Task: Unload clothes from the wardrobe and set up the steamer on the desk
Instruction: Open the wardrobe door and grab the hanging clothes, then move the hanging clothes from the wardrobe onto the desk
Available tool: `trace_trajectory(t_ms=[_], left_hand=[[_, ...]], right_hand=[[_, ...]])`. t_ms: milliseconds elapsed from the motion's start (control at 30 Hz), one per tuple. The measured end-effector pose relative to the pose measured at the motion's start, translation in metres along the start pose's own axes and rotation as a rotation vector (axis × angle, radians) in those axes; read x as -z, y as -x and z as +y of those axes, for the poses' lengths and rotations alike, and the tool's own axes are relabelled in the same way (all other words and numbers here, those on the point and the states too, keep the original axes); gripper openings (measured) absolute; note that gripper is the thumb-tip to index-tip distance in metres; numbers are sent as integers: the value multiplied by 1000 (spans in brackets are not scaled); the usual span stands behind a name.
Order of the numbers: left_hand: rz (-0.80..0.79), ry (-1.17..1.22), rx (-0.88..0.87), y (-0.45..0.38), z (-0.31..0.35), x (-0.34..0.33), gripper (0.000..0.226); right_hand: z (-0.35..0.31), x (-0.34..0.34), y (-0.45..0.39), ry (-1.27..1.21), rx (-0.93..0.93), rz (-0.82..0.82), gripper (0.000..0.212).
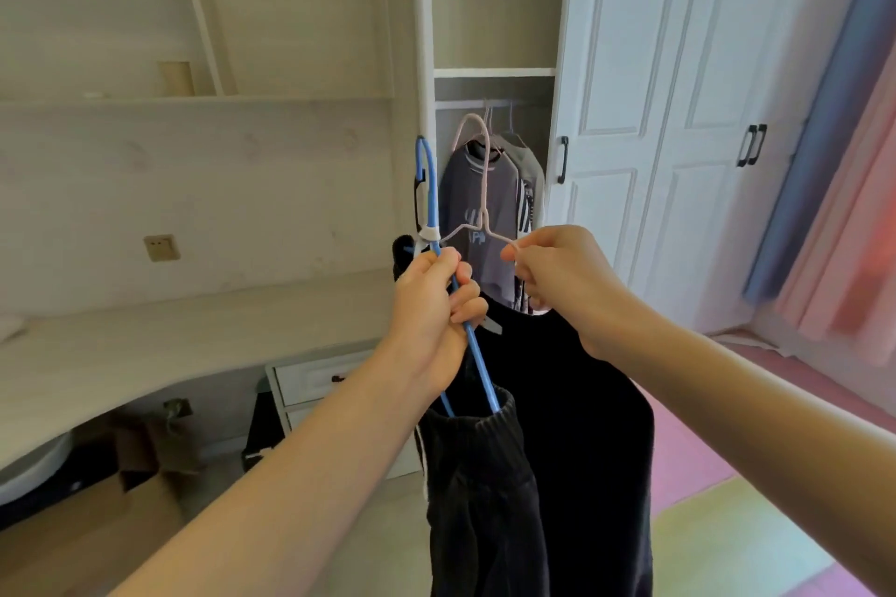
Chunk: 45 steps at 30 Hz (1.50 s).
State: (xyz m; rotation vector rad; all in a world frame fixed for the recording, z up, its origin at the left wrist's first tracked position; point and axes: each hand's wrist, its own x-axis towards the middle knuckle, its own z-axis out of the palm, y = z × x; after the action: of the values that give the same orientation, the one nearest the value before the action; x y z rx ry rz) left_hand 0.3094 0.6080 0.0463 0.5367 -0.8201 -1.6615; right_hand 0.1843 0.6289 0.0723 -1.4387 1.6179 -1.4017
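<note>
My left hand (434,310) grips a blue hanger (430,194) by its shoulder, and dark ribbed trousers (485,490) hang from it. My right hand (557,279) pinches the shoulder of a pale pink hanger (477,160) that carries a black garment (591,427). Both hangers are held up in front of the open wardrobe (494,73). Inside it, a grey printed shirt (480,208) and other clothes hang on the rail. The desk (145,354) lies to the left. No steamer is in view.
The wardrobe's white door (606,63) stands open on the right. White drawers (310,378) sit under the desk, with cardboard boxes (145,461) on the floor beside them. Wall shelves (194,97) run above the desk. Blue and pink curtains (834,160) hang at far right.
</note>
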Motion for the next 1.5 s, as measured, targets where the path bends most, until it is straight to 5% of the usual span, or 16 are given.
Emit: trace_trajectory(t_ms=[333, 1067, 1500], left_hand=[[243, -257, -122, 39, -7, 16, 24], [530, -152, -388, 103, 64, 98, 5], [501, -112, -437, 134, 155, 199, 22]], right_hand=[[14, -13, 17, 39, 109, -176, 26], [-36, -134, 47, -2, 354, -552, 21], [-88, -276, 78, -59, 450, -715, 25]])
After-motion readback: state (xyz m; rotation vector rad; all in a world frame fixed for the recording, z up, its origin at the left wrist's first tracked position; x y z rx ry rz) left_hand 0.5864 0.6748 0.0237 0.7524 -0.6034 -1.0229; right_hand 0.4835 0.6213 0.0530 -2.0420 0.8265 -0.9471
